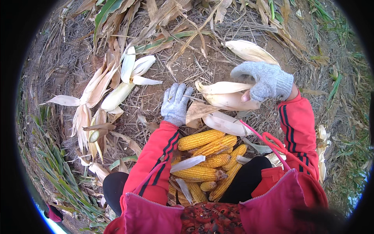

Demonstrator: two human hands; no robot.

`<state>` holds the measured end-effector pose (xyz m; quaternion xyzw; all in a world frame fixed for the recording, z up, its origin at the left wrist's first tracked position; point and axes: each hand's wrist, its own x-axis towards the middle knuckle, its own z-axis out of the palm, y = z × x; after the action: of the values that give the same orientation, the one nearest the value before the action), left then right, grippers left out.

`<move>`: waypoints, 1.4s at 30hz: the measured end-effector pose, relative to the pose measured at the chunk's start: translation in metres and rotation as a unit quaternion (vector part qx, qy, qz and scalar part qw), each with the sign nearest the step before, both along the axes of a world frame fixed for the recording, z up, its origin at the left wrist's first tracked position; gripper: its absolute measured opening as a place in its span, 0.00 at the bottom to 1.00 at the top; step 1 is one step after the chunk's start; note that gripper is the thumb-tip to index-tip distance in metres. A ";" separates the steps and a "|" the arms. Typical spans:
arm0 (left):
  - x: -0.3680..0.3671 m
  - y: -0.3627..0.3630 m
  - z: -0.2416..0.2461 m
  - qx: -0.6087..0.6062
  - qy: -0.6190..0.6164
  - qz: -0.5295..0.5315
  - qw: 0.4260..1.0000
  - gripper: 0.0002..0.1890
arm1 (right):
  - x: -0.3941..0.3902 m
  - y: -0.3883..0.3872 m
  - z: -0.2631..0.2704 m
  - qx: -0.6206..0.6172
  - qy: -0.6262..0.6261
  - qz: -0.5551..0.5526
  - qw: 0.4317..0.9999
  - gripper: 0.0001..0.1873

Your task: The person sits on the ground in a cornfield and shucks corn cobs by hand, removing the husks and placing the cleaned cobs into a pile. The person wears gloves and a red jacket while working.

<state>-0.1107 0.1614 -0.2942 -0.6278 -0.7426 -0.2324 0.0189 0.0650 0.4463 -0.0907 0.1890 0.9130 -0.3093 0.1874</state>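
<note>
My left hand (pixel 176 102), in a grey knitted glove, lies palm down on the straw-littered ground with its fingers slightly apart. Just right of it is a dry brown husk leaf (pixel 201 111). My right hand (pixel 264 80), also gloved, is curved over an ear of corn in pale husk (pixel 225 98); a bare fingertip shows at the glove and appears to touch the husk. Its grip seems loose, with a gap between the digits. Beyond it lies another husked ear (pixel 249 51), and nearer me a third (pixel 225 123). Bare yellow corn cobs (pixel 201 172) are piled between my legs.
Peeled-back husks (pixel 83 111) and a partly opened pale ear (pixel 118 95) lie to the left. Dry stalks and leaves (pixel 163 20) cover the far ground. Green grass (pixel 58 172) grows at the left edge. A pink cord (pixel 263 136) hangs from my jacket near the right sleeve.
</note>
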 end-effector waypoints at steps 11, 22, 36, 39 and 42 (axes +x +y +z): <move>0.007 0.001 0.007 -0.024 0.052 0.023 0.998 0.27 | 0.016 0.061 -0.090 0.354 -0.158 -0.244 0.889 0.40; 0.002 -0.004 -0.022 -0.001 0.068 0.001 0.998 0.38 | 0.107 -0.108 0.005 0.258 -0.071 -0.233 0.935 0.34; 0.107 -0.073 0.286 -0.229 -0.232 -0.234 0.916 0.37 | 0.207 -0.311 0.166 0.359 0.021 0.014 0.933 0.23; 0.163 -0.114 0.326 -0.146 -0.218 -0.343 0.902 0.45 | 0.217 -0.348 0.194 0.380 0.052 0.004 0.924 0.23; 0.202 -0.139 0.342 -0.162 -0.198 -0.350 0.901 0.48 | 0.230 -0.377 0.216 0.401 0.114 0.000 0.909 0.24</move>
<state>0.0908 0.0226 0.0475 -0.7826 -0.4912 -0.2197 -0.3131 0.2950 0.0691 0.1257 0.2114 0.9753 0.0632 -0.0099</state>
